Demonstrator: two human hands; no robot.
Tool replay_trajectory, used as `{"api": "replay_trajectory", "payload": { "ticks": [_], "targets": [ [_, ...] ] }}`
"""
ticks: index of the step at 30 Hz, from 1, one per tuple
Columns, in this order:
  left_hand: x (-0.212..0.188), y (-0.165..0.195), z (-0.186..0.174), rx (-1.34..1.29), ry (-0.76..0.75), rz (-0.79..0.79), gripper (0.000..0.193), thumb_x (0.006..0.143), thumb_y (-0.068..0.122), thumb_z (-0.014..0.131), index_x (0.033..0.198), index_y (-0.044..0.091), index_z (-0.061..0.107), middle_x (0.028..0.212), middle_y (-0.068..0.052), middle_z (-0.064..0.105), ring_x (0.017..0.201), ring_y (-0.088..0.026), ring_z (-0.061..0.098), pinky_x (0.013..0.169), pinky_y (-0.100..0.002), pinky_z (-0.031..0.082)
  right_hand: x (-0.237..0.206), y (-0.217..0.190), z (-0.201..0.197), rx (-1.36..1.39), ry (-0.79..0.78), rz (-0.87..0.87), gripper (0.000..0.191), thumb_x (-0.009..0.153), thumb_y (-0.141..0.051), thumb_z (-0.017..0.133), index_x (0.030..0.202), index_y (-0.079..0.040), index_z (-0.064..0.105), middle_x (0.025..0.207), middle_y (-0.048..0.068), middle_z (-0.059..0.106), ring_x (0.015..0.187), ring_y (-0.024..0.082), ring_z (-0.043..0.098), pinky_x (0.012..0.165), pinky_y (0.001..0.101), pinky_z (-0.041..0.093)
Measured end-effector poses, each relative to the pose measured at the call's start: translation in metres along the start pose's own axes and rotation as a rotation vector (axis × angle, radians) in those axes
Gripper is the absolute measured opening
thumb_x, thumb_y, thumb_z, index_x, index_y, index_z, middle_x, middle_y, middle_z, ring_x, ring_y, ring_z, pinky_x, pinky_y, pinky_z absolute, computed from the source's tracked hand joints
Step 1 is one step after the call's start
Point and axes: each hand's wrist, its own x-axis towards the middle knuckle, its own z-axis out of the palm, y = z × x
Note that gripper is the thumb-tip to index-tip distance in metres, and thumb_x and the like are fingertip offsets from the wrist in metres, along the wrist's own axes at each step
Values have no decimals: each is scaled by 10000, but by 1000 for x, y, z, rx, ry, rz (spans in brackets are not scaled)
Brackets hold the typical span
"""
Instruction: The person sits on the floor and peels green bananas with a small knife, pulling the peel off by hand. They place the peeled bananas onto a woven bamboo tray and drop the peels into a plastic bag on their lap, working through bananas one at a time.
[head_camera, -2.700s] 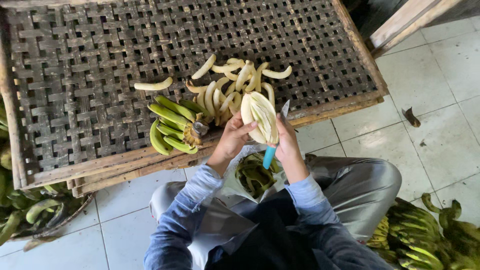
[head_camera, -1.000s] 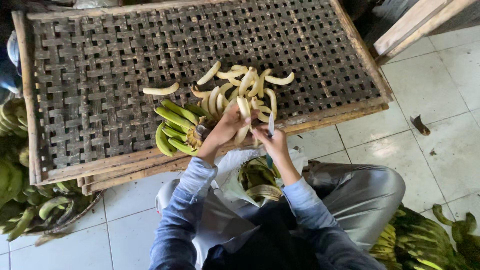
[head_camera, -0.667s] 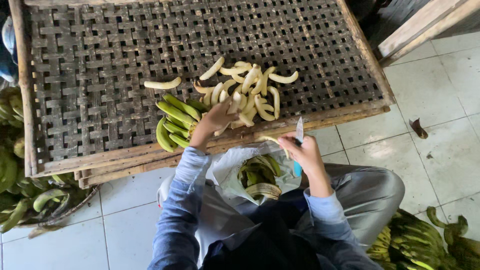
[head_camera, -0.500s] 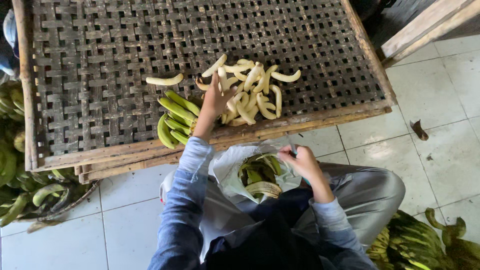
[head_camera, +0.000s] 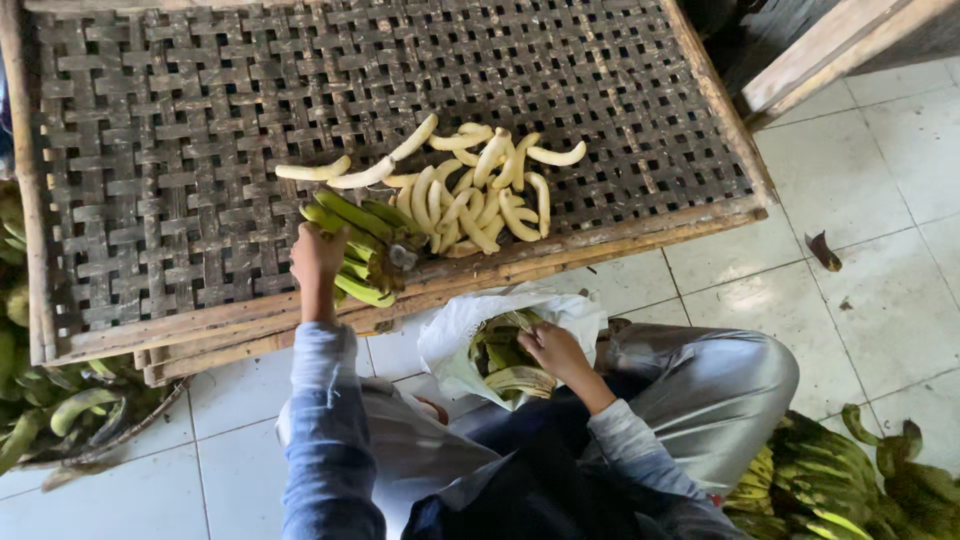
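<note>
My left hand (head_camera: 318, 262) rests on the left end of a bunch of green bananas (head_camera: 362, 232), fingers curled around it. The bunch lies near the front edge of a woven wooden rack (head_camera: 180, 150). Just right of the bunch lies a pile of peeled pale-yellow bananas (head_camera: 478, 195). My right hand (head_camera: 552, 350) is down at my lap, over a white plastic bag (head_camera: 462, 330) filled with banana peels (head_camera: 505, 365). Its fingers are closed, and the knife it held a moment ago is barely visible.
Two peeled bananas (head_camera: 345, 172) lie apart, left of the pile. Green banana bunches (head_camera: 820, 480) sit on the tiled floor at the lower right, and more (head_camera: 60, 410) under the rack's left end. A wooden beam (head_camera: 830, 45) stands at the upper right.
My right hand dropped from the rack edge, knife in it, to the bag on my lap. My left hand left the peeled pile and moved left onto the green bunch.
</note>
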Motion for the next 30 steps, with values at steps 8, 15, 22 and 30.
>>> {"api": "replay_trajectory", "payload": {
  "ticks": [8,15,22,30],
  "targets": [
    [-50,27,33,-245,265,815,415,905,50,780,1262,-7,577,1145,-136,693,1025,-343,685,895,-435,543,-1,-9,8,106,-96,-19,319,955,-351,639,988,-58,762,877,160,732,782,349,687,699,457,519],
    [-72,46,24,-192,396,1144,395,920,-27,747,1272,5,570,1318,-156,673,1241,-347,633,1135,-511,460,2,-16,17,221,-98,-59,306,971,-323,637,1024,-45,752,874,159,740,765,312,698,694,424,529],
    [-104,68,-9,-354,556,1315,457,903,-93,737,1297,46,551,1346,-153,606,1288,-364,599,1162,-518,465,11,-86,-17,379,-5,-25,371,966,-259,707,1262,-67,593,810,80,731,660,210,670,621,341,510],
    [-188,112,19,-610,-132,1009,576,870,-2,764,1421,74,614,1251,-156,639,1133,-288,651,992,-364,537,9,-127,-113,405,586,-368,536,1083,-94,511,1571,-33,299,954,82,610,783,185,594,732,313,503]
  ]
}}
